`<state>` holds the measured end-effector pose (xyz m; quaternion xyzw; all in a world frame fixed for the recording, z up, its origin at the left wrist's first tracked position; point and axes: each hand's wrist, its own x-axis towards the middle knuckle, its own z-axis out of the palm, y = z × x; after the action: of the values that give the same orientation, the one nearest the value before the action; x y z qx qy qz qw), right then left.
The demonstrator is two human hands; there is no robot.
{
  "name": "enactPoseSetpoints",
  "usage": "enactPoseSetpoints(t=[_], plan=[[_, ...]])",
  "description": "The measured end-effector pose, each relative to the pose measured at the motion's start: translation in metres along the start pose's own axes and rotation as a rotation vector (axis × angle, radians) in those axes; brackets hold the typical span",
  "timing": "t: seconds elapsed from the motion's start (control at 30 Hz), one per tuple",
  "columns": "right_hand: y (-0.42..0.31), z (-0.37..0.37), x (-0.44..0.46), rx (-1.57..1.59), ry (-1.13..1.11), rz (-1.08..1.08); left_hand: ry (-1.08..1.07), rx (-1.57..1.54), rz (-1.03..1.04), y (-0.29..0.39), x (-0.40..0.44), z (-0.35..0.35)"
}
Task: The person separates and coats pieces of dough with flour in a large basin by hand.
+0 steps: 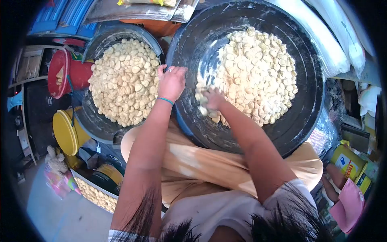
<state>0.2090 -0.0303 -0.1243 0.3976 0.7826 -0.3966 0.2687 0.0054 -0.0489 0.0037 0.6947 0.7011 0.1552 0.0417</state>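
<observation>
A large black tub (pixel 308 86) holds a heap of pale, rounded pieces (pixel 258 76) dusted with white powder. My right hand (pixel 213 99) is inside it, at the heap's near left side; its fingers are blurred among several moving pieces. My left hand (pixel 172 82), with a ring and a teal wristband, has its fingers curled over the large tub's left rim. Just left of that hand stands a smaller dark tub (pixel 94 115), heaped with similar pale pieces (pixel 125 80).
Left of the smaller tub are a red bucket (pixel 56 74) and a yellow bucket (pixel 64 133). A box (pixel 94 193) of pale pieces sits at lower left. Powdery trays (pixel 133 11) lie at the back. White sacks (pixel 326 40) line the right; a yellow container (pixel 347 161) stands at lower right.
</observation>
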Motion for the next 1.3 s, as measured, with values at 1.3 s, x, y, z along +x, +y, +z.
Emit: enactPoseSetpoints(t=[1.3], plan=[[0.066, 0.023, -0.106, 1.639, -0.171, 0.176, -0.535, -0.167, -0.238, 0.014, 0.084, 0.154]])
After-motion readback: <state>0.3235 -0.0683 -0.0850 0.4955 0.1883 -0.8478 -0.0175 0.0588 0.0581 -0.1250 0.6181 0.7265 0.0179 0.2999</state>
